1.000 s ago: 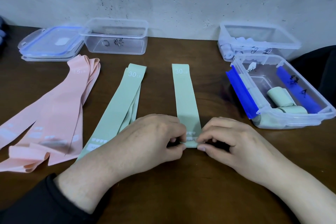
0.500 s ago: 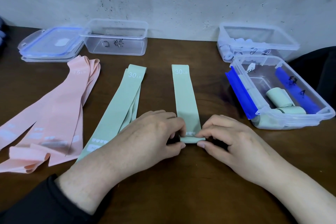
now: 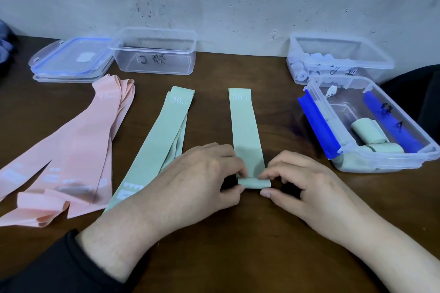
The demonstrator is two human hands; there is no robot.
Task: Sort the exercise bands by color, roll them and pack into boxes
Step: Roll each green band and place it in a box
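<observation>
Green band [image 3: 245, 126] lies flat at frame centre; its near end is now a small roll [image 3: 254, 183], where a second ago it was only a fold. Left hand [image 3: 202, 181] and right hand [image 3: 297, 183] pinch the roll's ends. Rolling has started; green box [image 3: 371, 126] at right comes next.

Both forearms reach in from below. The left hand [image 3: 190, 181] and right hand [image 3: 307, 188] sit close together, fingers curled, thumbs and fingertips pinching inward toward each other.
</observation>
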